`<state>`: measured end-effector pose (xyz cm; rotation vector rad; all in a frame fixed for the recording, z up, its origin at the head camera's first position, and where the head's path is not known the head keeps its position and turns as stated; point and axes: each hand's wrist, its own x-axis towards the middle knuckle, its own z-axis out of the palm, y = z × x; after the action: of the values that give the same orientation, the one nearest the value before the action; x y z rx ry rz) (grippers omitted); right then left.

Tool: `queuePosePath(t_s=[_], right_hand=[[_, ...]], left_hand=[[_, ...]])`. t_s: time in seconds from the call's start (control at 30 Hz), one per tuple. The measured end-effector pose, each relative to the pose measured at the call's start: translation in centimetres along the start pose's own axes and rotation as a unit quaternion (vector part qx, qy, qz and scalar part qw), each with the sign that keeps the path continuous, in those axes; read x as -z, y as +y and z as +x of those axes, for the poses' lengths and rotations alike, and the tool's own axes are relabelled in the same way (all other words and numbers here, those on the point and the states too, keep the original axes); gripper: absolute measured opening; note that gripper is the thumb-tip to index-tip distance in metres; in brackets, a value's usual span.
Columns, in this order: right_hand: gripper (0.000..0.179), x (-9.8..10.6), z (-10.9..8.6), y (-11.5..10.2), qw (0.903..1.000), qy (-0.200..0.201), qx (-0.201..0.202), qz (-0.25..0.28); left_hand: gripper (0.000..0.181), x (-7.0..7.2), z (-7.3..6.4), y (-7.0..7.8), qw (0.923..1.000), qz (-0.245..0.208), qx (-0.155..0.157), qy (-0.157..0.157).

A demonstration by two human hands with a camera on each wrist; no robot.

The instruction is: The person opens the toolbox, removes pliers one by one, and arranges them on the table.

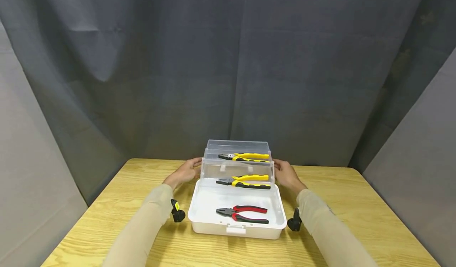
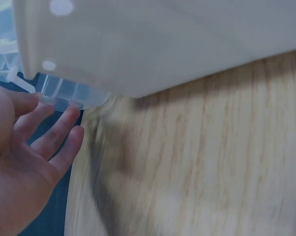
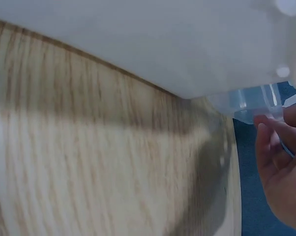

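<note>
A white toolbox [image 1: 236,230] stands open on the table, its clear fold-out trays [image 1: 238,143] raised at the back. Red-and-black pliers [image 1: 251,208] lie in the white base. Yellow-and-black pliers [image 1: 251,177] lie on the lower tray, and a second yellow-handled pair [image 1: 251,155] is on the upper one. My left hand [image 1: 187,172] is at the toolbox's left rear, thumb and fingertips pinching the clear plastic edge in the left wrist view. Opposite, my right hand [image 1: 285,174] pinches the clear edge at the right rear; its fingertips are partly hidden in the head view.
The wooden table [image 1: 117,219] extends to both sides of the toolbox. Its back edge runs just behind the toolbox. A dark grey curtain [image 1: 235,69] hangs beyond, and light grey panels [image 1: 32,148] stand at both sides.
</note>
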<state>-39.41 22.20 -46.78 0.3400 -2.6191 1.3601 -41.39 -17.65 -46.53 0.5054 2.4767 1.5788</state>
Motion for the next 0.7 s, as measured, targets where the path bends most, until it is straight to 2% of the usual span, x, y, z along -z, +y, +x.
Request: queuePosePath(t_s=[0.17,0.27,0.53,0.7], right_hand=[[0.036,-0.12,-0.3,0.16,0.9995,-0.013,-0.024,-0.013],[0.036,-0.1,-0.26,0.21,0.999,-0.018,-0.028,-0.029],[0.038,0.08,0.25,0.41,0.9969,-0.032,-0.008,-0.072],[0.04,0.37,0.22,0.52,0.9962,-0.039,-0.026,-0.074]], left_hand=[[0.055,-0.06,-0.12,-0.54,0.999,-0.027,0.032,-0.012],[0.057,0.04,-0.07,-0.75,0.9984,-0.041,0.033,-0.02],[0.057,-0.03,0.01,-0.59,0.9984,-0.031,0.04,-0.027],[0.056,-0.49,0.02,-0.26,0.9987,-0.033,0.034,-0.018]])
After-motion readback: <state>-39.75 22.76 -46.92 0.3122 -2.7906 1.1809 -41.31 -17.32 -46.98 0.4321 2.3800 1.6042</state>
